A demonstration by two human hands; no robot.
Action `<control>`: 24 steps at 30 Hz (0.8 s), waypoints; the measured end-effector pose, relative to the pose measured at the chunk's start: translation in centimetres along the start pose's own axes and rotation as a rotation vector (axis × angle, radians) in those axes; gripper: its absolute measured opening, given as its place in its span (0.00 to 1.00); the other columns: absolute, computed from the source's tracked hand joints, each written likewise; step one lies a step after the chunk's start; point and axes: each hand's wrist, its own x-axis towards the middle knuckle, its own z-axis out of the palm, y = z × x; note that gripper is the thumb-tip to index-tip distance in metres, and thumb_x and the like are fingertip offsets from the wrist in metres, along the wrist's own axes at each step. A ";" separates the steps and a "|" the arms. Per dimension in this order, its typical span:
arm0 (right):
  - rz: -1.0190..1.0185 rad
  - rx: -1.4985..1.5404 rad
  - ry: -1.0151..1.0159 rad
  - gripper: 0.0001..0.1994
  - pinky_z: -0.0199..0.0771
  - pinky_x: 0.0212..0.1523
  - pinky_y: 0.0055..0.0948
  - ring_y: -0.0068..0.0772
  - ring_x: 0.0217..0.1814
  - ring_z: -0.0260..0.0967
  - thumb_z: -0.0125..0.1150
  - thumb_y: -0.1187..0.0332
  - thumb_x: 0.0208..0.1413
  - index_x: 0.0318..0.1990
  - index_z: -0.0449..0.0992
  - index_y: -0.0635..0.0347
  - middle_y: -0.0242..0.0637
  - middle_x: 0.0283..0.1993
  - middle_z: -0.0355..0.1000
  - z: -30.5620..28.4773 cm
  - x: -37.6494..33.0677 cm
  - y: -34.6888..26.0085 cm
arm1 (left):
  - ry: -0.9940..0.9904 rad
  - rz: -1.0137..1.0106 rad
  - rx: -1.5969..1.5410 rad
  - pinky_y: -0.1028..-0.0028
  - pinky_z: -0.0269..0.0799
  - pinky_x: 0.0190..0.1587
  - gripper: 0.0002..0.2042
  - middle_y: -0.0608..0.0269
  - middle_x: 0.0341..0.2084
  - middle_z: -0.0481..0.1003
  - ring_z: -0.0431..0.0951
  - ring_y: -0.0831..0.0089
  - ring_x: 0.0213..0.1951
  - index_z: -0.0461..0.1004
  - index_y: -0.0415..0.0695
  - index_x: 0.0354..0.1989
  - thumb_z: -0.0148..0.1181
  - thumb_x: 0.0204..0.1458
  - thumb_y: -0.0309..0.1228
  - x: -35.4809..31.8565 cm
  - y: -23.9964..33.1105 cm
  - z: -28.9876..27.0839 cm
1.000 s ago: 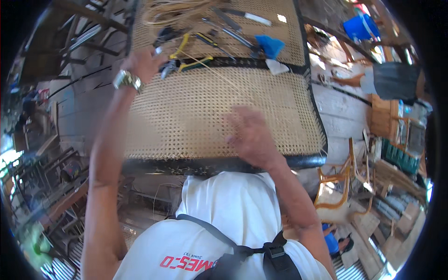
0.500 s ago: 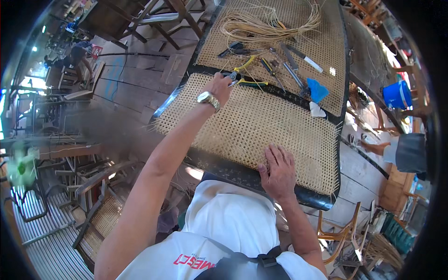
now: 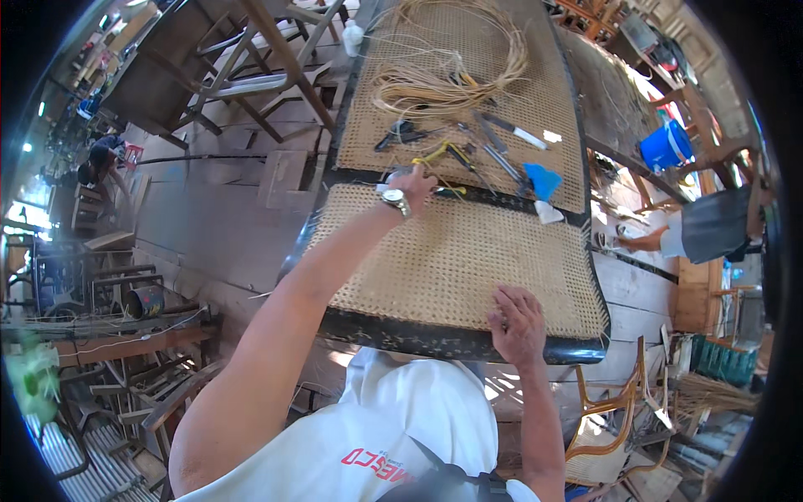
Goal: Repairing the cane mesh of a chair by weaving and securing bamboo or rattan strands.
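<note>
A pair of pliers with yellow handles (image 3: 432, 156) lies at the dark bar across the woven cane panel (image 3: 418, 259). My left hand (image 3: 410, 186), a watch on its wrist, is closed over the head of these pliers and hides it. My right hand (image 3: 519, 325) is at the panel's near right, beside the black front edge of the frame (image 3: 418, 331). Its fingers are curled in with the thumb against them. What they hold, if anything, cannot be made out.
Beyond the bar lie a coil of cane strands (image 3: 418, 90), a screwdriver (image 3: 460, 156), a white-handled knife (image 3: 523, 135), a blue scrap (image 3: 542, 180) and a white scrap (image 3: 548, 212). A blue bucket (image 3: 667, 145) and a person in dark shorts (image 3: 711, 226) are at right. Wooden chair frames (image 3: 251, 75) stand far left.
The view has shifted, so the panel sits differently. My left hand stays at the pliers and covers more of their head. My right hand has gone from lying flat on the cane to curled fingers.
</note>
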 end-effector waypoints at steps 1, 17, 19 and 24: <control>-0.001 -0.005 -0.002 0.19 0.66 0.60 0.44 0.45 0.59 0.68 0.64 0.60 0.54 0.52 0.76 0.56 0.35 0.55 0.74 -0.4 0.3 -0.5 | -0.001 -0.005 -0.018 0.60 0.78 0.36 0.08 0.52 0.44 0.70 0.80 0.54 0.36 0.75 0.50 0.44 0.51 0.62 0.36 -0.9 -0.5 -0.4; 0.080 0.013 -0.031 0.20 0.67 0.57 0.45 0.48 0.55 0.69 0.64 0.60 0.54 0.52 0.75 0.59 0.40 0.54 0.74 -0.6 2.2 -0.6 | 0.186 -0.344 -0.213 0.50 0.76 0.45 0.18 0.43 0.45 0.75 0.79 0.43 0.44 0.73 0.46 0.52 0.56 0.59 0.44 -0.2 -7.7 -6.0; 0.296 0.246 0.003 0.20 0.68 0.57 0.46 0.49 0.53 0.70 0.62 0.60 0.57 0.53 0.74 0.61 0.42 0.52 0.74 0.1 1.9 0.6 | 0.191 -0.231 -0.185 0.52 0.76 0.46 0.20 0.44 0.44 0.77 0.79 0.45 0.46 0.74 0.46 0.52 0.56 0.59 0.48 -0.5 -6.6 -7.1; 0.382 0.016 0.091 0.16 0.67 0.58 0.47 0.49 0.56 0.68 0.60 0.62 0.59 0.51 0.75 0.61 0.42 0.52 0.73 3.2 6.5 4.3 | -0.222 -0.062 -0.072 0.52 0.74 0.49 0.24 0.42 0.41 0.79 0.79 0.46 0.45 0.77 0.43 0.47 0.49 0.61 0.53 -0.4 -1.6 -8.3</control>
